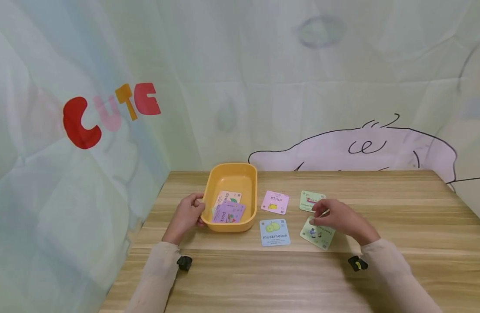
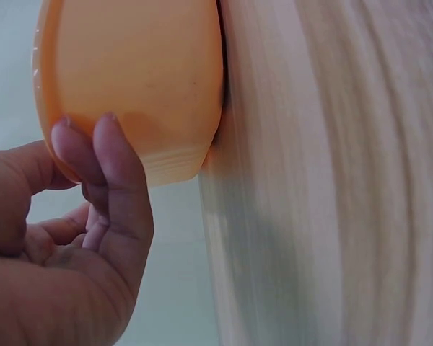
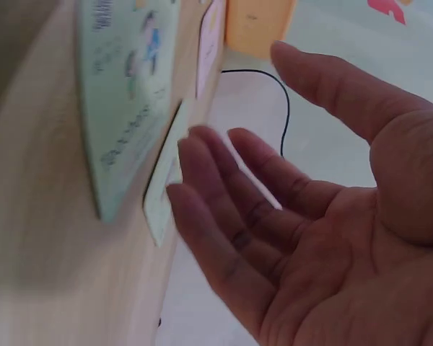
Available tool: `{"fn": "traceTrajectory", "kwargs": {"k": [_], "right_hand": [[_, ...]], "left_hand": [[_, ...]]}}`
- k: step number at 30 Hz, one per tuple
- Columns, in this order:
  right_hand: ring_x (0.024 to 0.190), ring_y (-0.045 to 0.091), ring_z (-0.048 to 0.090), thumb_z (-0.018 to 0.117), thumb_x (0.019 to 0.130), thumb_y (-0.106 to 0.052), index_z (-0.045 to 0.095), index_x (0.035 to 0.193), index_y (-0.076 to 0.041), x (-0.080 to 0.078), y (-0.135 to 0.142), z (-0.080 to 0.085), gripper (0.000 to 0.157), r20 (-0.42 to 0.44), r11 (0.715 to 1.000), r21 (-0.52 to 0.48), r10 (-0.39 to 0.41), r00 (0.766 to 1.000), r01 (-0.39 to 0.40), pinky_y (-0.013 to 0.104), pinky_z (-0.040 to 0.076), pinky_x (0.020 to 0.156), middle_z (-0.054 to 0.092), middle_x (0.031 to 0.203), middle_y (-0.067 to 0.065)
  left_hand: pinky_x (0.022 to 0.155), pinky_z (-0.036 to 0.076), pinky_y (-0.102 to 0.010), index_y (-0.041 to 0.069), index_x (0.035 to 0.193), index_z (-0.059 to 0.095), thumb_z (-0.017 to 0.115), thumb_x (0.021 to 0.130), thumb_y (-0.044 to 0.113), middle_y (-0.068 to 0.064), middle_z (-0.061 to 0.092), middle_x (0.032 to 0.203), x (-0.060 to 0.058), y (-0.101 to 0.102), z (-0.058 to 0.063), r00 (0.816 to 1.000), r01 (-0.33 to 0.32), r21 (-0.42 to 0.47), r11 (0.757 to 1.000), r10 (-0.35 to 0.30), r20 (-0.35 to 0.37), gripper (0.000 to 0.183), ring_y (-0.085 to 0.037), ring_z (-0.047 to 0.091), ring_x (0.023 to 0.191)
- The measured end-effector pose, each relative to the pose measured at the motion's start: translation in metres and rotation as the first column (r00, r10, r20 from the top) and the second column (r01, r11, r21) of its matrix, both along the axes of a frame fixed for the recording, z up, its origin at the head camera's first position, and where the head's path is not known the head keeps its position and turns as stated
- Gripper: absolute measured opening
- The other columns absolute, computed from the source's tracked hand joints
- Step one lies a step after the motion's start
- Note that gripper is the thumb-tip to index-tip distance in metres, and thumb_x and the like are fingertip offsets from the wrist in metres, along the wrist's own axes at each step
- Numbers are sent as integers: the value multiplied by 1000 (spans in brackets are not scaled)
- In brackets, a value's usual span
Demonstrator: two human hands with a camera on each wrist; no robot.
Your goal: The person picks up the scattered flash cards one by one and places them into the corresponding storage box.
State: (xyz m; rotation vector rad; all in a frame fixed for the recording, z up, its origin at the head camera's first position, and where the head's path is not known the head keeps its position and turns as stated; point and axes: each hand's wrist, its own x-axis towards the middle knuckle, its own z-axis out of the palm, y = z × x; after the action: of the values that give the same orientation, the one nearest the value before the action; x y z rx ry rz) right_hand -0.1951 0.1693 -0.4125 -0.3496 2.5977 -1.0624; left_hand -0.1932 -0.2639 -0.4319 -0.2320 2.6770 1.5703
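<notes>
My left hand (image 1: 188, 213) pinches the left rim of a yellow plastic tray (image 1: 252, 204); in the left wrist view its fingers (image 2: 123, 180) lie against the tray's outer wall. Inside the tray are a purple "park" card (image 1: 236, 211) and a peach card (image 1: 235, 196), overlapping. Over two green picture cards hovers my right hand (image 1: 341, 218), thumb apart from its fingers and nothing between them. The nearer green card (image 1: 317, 237) lies askew, partly covered by the hand in the head view. The farther green card (image 1: 307, 199) sits just beyond the fingertips.
Between tray and right hand lie a pink "chick" card (image 1: 275, 200) and a blue "muskmelon" card (image 1: 274, 237). Everything stands on a wood-grain table (image 1: 263, 278). Printed cloth (image 1: 208, 87) hangs behind the table and along its left side.
</notes>
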Motion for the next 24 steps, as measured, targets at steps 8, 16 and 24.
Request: {"fn": "traceTrajectory", "kwargs": {"k": [8, 16, 24], "right_hand": [[97, 24, 59, 85, 80, -25, 65, 114, 1, 8, 6, -9, 47, -18, 996, 72, -43, 999, 44, 47, 53, 91, 66, 107, 11], [94, 25, 58, 93, 69, -26, 64, 107, 2, 9, 4, -17, 55, -71, 987, 156, -35, 997, 45, 49, 52, 90, 62, 106, 13], [86, 24, 54, 96, 64, -26, 63, 106, 1, 12, -4, -15, 59, -92, 958, 279, -38, 995, 62, 40, 51, 78, 57, 99, 9]], "left_hand": [[57, 59, -31, 2, 143, 51, 51, 100, 8, -13, 59, 93, 0, 1, 0, 1000, -5, 12, 1000, 5, 0, 43, -17, 62, 62], [57, 58, -29, 2, 143, 51, 51, 101, 8, -14, 59, 94, 1, 0, 1, 1000, -8, 18, 1000, 8, 2, 43, -17, 60, 62], [57, 58, -30, 1, 143, 51, 50, 101, 8, -14, 58, 95, 1, 0, 1, 1000, 1, 10, 1000, -1, 2, 43, -16, 60, 63]]}}
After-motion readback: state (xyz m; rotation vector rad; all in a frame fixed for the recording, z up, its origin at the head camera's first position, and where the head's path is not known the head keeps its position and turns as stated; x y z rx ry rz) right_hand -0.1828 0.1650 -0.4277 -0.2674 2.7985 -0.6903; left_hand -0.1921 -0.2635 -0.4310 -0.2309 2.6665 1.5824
